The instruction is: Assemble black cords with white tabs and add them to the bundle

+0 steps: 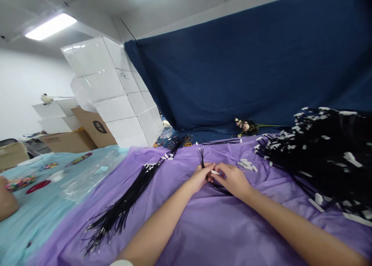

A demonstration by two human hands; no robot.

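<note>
My left hand (pixel 201 177) is closed around a small bundle of thin black cords (pixel 201 156), whose tips stick up above the fingers while the lower part trails to the right beneath my other hand. Pinched in the fingers of my right hand (pixel 234 179) is a small white tag (pixel 215 172), held against the bundle. Both hands meet over the purple cloth (pixel 221 227). To the left lies a long bundle of black cords (pixel 130 198) with white tags near its upper end. Several loose white tags (pixel 247 164) rest just beyond my right hand.
A large heap of black cords with white tags (pixel 325 149) fills the right side. Flowers (pixel 245 125) lie by the blue curtain (pixel 247 64). White boxes (pixel 124 111) are stacked at back left. On the turquoise cloth (pixel 43 219) lie a plastic bag (pixel 93 177) and another person's arm (pixel 7 200).
</note>
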